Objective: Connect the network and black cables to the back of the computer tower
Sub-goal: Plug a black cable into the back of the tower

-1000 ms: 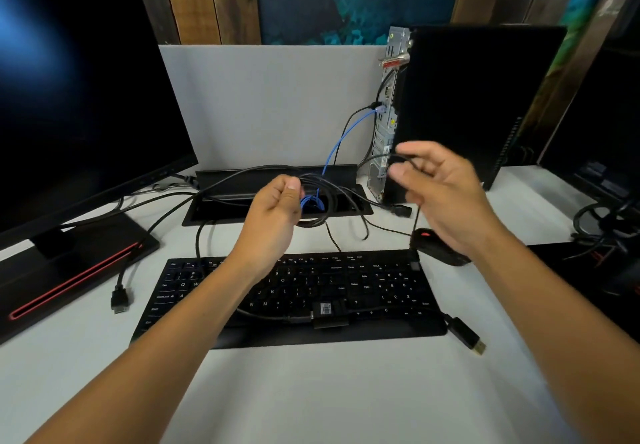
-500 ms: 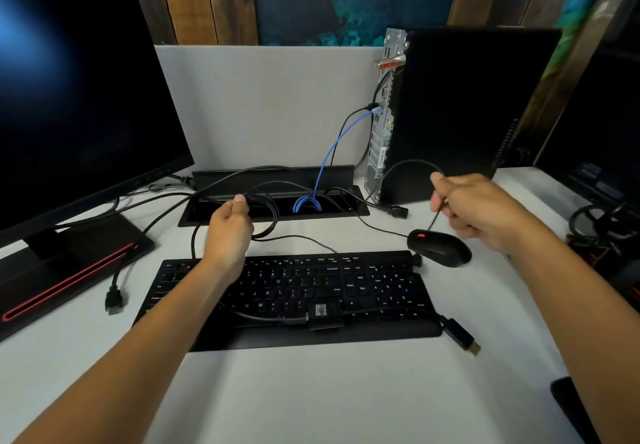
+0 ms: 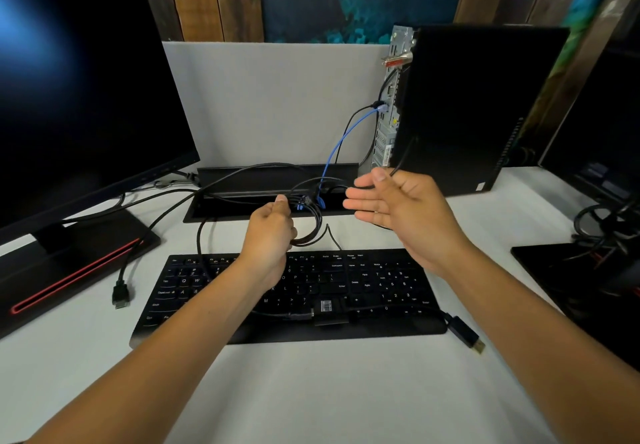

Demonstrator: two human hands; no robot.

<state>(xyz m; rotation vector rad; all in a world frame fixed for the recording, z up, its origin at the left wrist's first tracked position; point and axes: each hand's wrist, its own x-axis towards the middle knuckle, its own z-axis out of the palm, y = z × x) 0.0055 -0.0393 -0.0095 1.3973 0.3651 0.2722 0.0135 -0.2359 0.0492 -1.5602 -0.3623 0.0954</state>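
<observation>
left hand (image 3: 273, 232): centre frame, fingers curled round a coiled black cable (image 3: 311, 225) above the keyboard (image 3: 381, 291)
right hand (image 3: 398, 208): right of centre, fingers mostly straight; a thin black strand runs past the thumb, grip cannot be told
computer tower (image 3: 478, 104): upper right, upright, back panel (image 3: 389, 114) facing frame left
network cable (image 3: 341, 138): blue, already plugged into the back panel, dropping to the desk slot (image 3: 242, 180)
key relation: back panel lies up and right of the coil; right hand nearer, just below it
coil axis: loop hangs roughly upright
next, judged: free a plug end, carry it up-right
</observation>
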